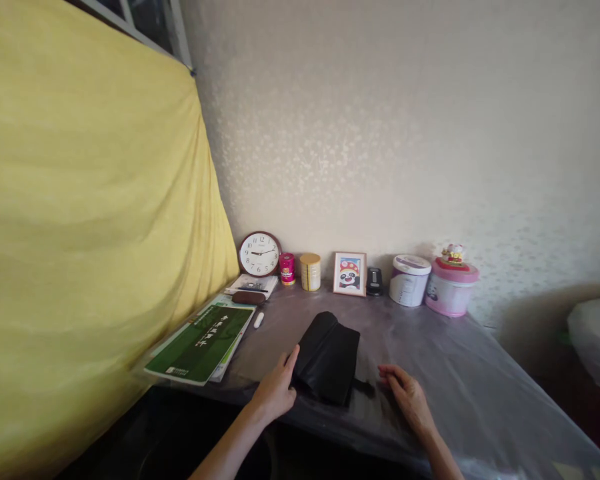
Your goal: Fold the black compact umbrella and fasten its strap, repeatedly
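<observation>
A black folded fabric item, like a soft case or pouch, lies near the front edge of the table, and I cannot tell its exact kind. From its lower right side sticks out a short dark strap. My left hand grips the left edge of this black item, with one finger stretched along it and the other fingers partly hidden. To the right of the strap, my right hand hovers just over the tabletop, its fingers loosely bent and nothing visible in them.
Green-covered books, a brown case and a small white object lie at left. Along the wall stand a clock, a pink can, a yellow-lidded jar, a panda picture and two tubs. A yellow curtain hangs left.
</observation>
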Demonstrator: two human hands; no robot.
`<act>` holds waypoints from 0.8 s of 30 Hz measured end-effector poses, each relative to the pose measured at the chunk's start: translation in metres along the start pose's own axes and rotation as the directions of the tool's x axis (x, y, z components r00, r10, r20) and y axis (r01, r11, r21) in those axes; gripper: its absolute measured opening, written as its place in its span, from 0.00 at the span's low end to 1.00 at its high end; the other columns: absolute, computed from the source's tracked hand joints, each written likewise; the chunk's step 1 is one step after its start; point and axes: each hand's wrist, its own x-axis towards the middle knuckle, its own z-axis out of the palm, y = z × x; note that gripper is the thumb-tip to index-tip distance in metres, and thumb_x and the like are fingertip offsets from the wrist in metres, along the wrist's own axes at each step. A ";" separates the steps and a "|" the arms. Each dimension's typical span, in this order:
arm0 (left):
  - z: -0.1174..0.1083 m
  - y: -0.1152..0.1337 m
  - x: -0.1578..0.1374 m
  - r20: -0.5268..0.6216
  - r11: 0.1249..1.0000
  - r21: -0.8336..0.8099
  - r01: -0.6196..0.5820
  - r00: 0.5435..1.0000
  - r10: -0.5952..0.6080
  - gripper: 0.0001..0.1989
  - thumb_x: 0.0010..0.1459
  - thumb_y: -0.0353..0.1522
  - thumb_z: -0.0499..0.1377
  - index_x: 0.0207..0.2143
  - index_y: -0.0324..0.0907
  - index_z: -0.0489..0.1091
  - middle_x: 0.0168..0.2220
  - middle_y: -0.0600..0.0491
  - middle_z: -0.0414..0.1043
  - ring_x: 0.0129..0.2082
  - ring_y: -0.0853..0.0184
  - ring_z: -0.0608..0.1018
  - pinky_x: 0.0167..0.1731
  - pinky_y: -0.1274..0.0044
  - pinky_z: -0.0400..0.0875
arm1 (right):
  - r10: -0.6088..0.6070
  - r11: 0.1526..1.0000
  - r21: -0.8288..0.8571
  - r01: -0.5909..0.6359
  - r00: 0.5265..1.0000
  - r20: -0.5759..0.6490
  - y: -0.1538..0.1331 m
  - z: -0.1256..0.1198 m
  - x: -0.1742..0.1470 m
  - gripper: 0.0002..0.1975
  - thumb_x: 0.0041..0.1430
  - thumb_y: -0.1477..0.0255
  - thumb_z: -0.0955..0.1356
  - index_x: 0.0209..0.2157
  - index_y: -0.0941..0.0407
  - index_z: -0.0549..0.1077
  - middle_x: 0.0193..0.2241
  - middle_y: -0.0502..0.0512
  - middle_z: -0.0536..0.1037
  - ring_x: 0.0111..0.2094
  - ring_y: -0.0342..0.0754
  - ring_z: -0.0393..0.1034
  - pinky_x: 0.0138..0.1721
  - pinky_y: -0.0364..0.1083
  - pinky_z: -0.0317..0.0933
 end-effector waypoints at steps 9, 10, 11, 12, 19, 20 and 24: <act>-0.010 0.013 -0.002 0.040 0.953 -0.304 -0.006 0.999 0.019 0.23 0.55 0.35 0.50 0.54 0.41 0.57 0.33 0.51 0.72 0.26 0.67 0.75 0.26 0.76 0.71 | -0.028 0.999 -0.046 0.029 1.000 0.010 0.000 -0.003 0.000 0.20 0.46 0.57 0.62 0.33 0.55 0.76 0.30 0.57 0.80 0.32 0.53 0.75 0.36 0.47 0.68; -0.009 0.015 -0.002 0.003 0.954 -0.300 -0.027 1.000 0.029 0.24 0.53 0.33 0.52 0.54 0.42 0.57 0.38 0.49 0.71 0.30 0.66 0.76 0.31 0.75 0.71 | -0.020 0.999 -0.045 0.020 1.000 0.015 0.000 -0.003 0.000 0.21 0.46 0.56 0.62 0.33 0.55 0.76 0.30 0.57 0.80 0.32 0.53 0.75 0.35 0.47 0.68; -0.009 0.016 -0.002 -0.041 0.955 -0.291 -0.052 0.998 0.042 0.27 0.50 0.30 0.54 0.55 0.44 0.56 0.45 0.47 0.69 0.36 0.65 0.76 0.37 0.74 0.70 | -0.011 0.999 -0.043 0.012 1.000 0.022 0.001 -0.003 0.001 0.22 0.46 0.56 0.62 0.34 0.55 0.76 0.31 0.57 0.80 0.32 0.53 0.75 0.35 0.47 0.68; -0.009 0.017 -0.002 -0.084 0.956 -0.281 -0.079 0.995 0.057 0.31 0.48 0.28 0.55 0.56 0.46 0.54 0.51 0.47 0.64 0.41 0.63 0.74 0.43 0.72 0.68 | -0.007 0.999 -0.046 0.008 1.000 0.026 0.002 -0.003 0.001 0.22 0.46 0.55 0.62 0.34 0.56 0.76 0.31 0.58 0.80 0.32 0.53 0.75 0.35 0.47 0.68; -0.012 0.018 -0.009 -0.134 0.928 -0.337 -0.160 0.984 0.121 0.32 0.50 0.30 0.53 0.58 0.47 0.50 0.45 0.51 0.70 0.37 0.65 0.75 0.44 0.69 0.68 | 0.000 0.997 -0.083 -0.001 1.000 -0.012 0.004 -0.006 0.002 0.19 0.43 0.55 0.63 0.29 0.53 0.77 0.30 0.58 0.80 0.35 0.58 0.74 0.37 0.49 0.68; -0.014 0.018 -0.009 -0.151 0.921 -0.347 -0.176 0.980 0.130 0.31 0.49 0.30 0.55 0.57 0.47 0.53 0.48 0.51 0.68 0.40 0.64 0.74 0.47 0.68 0.66 | -0.003 0.996 -0.084 0.002 1.000 -0.009 0.003 -0.006 0.001 0.18 0.43 0.56 0.63 0.28 0.52 0.77 0.30 0.58 0.80 0.35 0.58 0.74 0.37 0.50 0.68; -0.017 0.016 -0.007 -0.180 0.868 -0.459 -0.189 0.977 0.117 0.30 0.44 0.28 0.57 0.53 0.47 0.58 0.49 0.50 0.67 0.46 0.63 0.71 0.49 0.70 0.63 | -0.037 0.989 -0.141 0.034 0.999 -0.020 -0.004 -0.006 0.001 0.18 0.43 0.55 0.64 0.29 0.52 0.77 0.31 0.56 0.80 0.37 0.59 0.74 0.40 0.51 0.67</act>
